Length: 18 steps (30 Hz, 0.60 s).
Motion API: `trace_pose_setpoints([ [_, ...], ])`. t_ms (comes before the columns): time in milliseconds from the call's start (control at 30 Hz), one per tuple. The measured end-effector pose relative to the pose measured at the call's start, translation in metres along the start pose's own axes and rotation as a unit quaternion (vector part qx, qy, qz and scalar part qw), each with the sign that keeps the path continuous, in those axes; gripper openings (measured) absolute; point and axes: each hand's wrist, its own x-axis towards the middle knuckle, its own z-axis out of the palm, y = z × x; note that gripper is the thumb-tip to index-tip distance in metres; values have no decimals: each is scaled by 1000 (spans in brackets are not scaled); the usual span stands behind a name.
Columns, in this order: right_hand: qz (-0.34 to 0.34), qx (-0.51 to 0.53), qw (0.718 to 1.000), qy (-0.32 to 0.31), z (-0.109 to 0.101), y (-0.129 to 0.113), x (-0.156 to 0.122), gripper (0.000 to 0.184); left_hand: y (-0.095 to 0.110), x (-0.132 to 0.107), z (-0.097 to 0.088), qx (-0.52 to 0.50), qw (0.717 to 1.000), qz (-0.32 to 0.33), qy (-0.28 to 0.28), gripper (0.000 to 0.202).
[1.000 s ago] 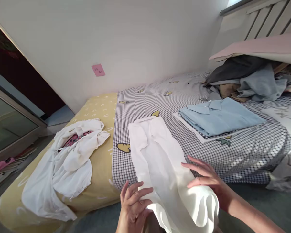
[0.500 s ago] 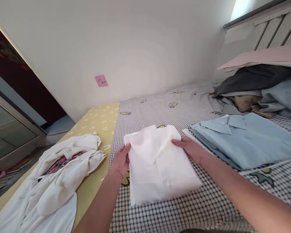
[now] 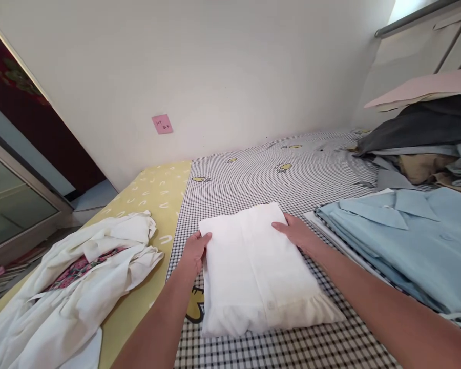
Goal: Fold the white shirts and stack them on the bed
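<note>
A folded white shirt [image 3: 253,266] lies on the checked bedsheet in front of me, its button strip running down the middle. My left hand [image 3: 196,250] grips its upper left edge, thumb on top and fingers beneath, largely hidden. At the upper right edge my right hand [image 3: 294,233] pinches the cloth the same way. The near edge of the shirt is gathered and puffs up slightly. To the right lies a stack of folded light blue shirts [image 3: 411,241], apart from my right hand.
A crumpled white garment [image 3: 100,287] with a pink patterned patch lies on the yellow cloth [image 3: 146,195] at left. Dark, grey and brown clothes [image 3: 422,128] are piled at the back right under a pink sheet [image 3: 426,89]. A pink note [image 3: 162,124] sticks to the wall.
The white shirt's far edge now looks straight where collar-like points showed, and its button strip and gathered near edge are visible. Both hands still hold the sides. The view has shifted slightly.
</note>
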Motion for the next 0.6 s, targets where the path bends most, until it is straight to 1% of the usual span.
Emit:
trace_pose_setpoints([
  [33,-2,-82,996,19,-1,-4,-1,53,0,1,0,5,1000,-6,3,19],
  [67,-5,-183,982,49,-2,-9,-2,59,0,2,0,11,1000,-15,4,19],
  [100,-15,-290,953,86,-3,-16,-4,65,0,3,0,17,1000,-26,3,20],
  [133,-37,-387,913,123,-2,-23,-6,71,0,4,0,22,999,-36,0,21],
  [167,-72,-462,871,154,1,-31,-9,74,0,5,0,25,999,-43,-3,22],
  [200,-117,-513,833,170,6,-38,-12,73,0,5,0,25,999,-47,-5,22],
  [233,-164,-542,807,165,14,-45,-15,70,0,6,-1,23,999,-49,-7,22],
  [267,-200,-556,795,140,24,-51,-16,66,0,6,-1,19,999,-49,-8,22],
  [300,-218,-558,794,98,35,-54,-17,62,-1,6,-1,13,999,-48,-9,23],
  [333,-217,-554,803,46,48,-54,-17,61,-3,5,-2,7,999,-46,-9,24],
  [400,-166,-542,822,-59,72,-47,-15,61,-6,2,-4,-6,999,-46,-7,27],
  [433,-134,-543,824,-95,82,-41,-13,62,-7,-1,-6,-13,999,-48,-8,28],
  [467,-110,-550,820,-116,90,-33,-12,63,-8,-4,-9,-20,998,-51,-11,29],
  [500,-98,-560,813,-124,96,-24,-10,63,-9,-9,-11,-27,998,-55,-15,30],
  [600,-108,-583,798,-109,103,-3,-7,63,-12,-29,-20,-44,996,-71,-30,37],
])
